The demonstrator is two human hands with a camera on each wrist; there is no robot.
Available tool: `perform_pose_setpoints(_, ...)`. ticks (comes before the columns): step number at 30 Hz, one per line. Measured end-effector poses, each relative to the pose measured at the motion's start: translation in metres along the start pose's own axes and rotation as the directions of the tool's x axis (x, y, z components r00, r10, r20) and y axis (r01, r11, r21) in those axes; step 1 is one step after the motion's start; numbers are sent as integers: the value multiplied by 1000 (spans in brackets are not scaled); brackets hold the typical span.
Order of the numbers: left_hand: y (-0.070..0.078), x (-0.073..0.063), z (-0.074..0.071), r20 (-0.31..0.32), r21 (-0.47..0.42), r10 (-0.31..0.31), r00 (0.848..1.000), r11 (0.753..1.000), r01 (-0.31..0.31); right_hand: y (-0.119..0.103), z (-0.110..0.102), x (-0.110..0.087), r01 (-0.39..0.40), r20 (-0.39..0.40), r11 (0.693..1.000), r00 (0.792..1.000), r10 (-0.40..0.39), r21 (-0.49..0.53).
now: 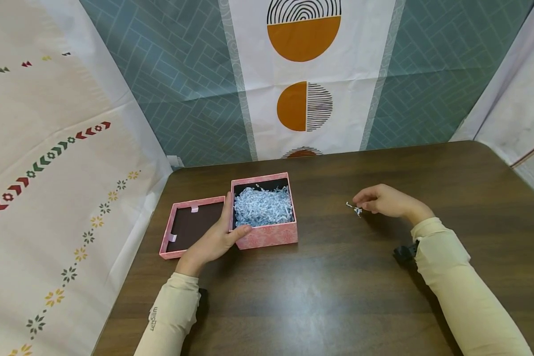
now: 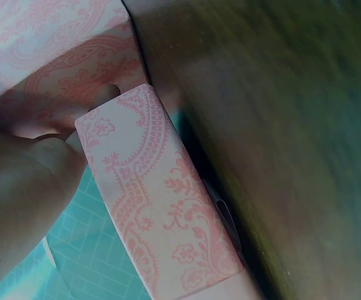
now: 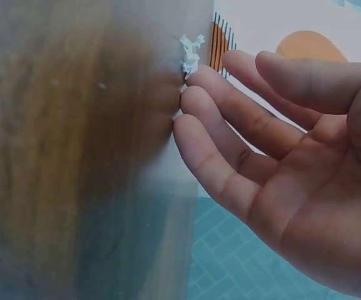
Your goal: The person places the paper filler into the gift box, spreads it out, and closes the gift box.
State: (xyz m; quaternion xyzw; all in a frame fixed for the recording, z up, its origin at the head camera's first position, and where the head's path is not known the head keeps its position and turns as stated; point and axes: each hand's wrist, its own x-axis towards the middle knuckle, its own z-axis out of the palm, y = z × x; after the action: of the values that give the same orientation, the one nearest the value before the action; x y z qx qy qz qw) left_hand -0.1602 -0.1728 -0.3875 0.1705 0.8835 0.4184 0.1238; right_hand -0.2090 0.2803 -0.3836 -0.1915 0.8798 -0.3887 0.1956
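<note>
A pink patterned box (image 1: 269,237) stands on the table, filled with pale blue shredded paper (image 1: 262,205). My left hand (image 1: 215,240) rests on the box's near left corner, its fingers straight along the left wall and the thumb stretched across the front. To the right, a small tuft of shredded paper (image 1: 356,209) lies on the table. My right hand (image 1: 387,200) is beside that tuft with its fingertips down at the tabletop. In the right wrist view the fingers (image 3: 208,162) are loosely bent, the thumb stays apart from them, and the tuft shows just past the fingertips.
The box's pink lid (image 1: 196,225) lies inside-up left of the box, partly behind my left hand. A brown wooden table (image 1: 320,306) carries everything. Patterned cloth (image 1: 191,74) hangs behind its far edge, and a white cloth (image 1: 89,183) hangs along the left.
</note>
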Motion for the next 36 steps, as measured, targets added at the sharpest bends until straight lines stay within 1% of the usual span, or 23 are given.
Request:
perform_pose_setpoints(5, 0, 0, 0, 5, -4, -1, 1000, 1000, 1, 2, 1, 0, 1, -9, 1000, 1000, -1, 20)
perform_pose_setpoints(10, 0, 0, 0, 6, -3, 7, 1000, 1000, -7, 4, 2, 0, -23, -36, 999, 999, 24, 22)
perform_pose_setpoints(14, 0, 1, 0, 6, 2, 16, 1000, 1000, -16, 5, 4, 2, -71, -51, 997, 996, 70, -24)
perform_pose_setpoints(18, 0, 1, 0, 6, 1, 19, 1000, 1000, -19, 5, 9, 5, -98, -55, 992, 994, 94, -83)
perform_pose_setpoints(21, -1, 0, 0, 7, 0, 16, 1000, 1000, -16, 5, 13, 7, -96, -78, 987, 993, 86, -132)
perform_pose_setpoints(24, 0, 0, 0, 10, 5, 16, 1000, 1000, -16, 4, 18, 8, -102, -121, 979, 989, 82, -177)
perform_pose_setpoints(28, 0, -1, 0, 8, 11, 18, 1000, 1000, -18, 2, 23, 8, -89, -165, 968, 985, 50, -236)
perform_pose_setpoints(32, 1, -2, 0, 3, 20, 14, 1000, 1000, -14, 1, 27, 7, -68, -198, 958, 980, 12, -278)
perform_pose_setpoints(36, 1, -2, 0, 2, 27, -9, 1000, 1000, 9, 1, 30, 6, -58, -217, 951, 976, -10, -305)
